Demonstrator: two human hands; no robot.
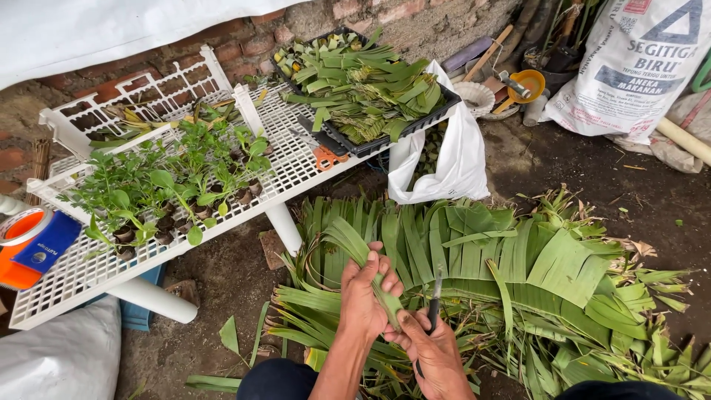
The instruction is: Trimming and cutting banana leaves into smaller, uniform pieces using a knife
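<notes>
Left hand (364, 295) pinches a leaf strip (370, 275); right hand (437, 354) grips a knife (434, 307) beside it. Trimming underway; next, likely a clean cut.

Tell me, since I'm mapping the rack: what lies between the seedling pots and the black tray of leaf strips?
In the head view, orange-handled scissors lie on the white rack, between the seedling pots and the black tray.

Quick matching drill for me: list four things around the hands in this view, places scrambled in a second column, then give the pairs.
1. leaf strip
2. knife
3. orange scissors
4. seedlings

a. in the right hand
b. in small pots on the white rack
c. in the left hand
d. on the rack beside the black tray

Pairs: 1-c, 2-a, 3-d, 4-b
</notes>
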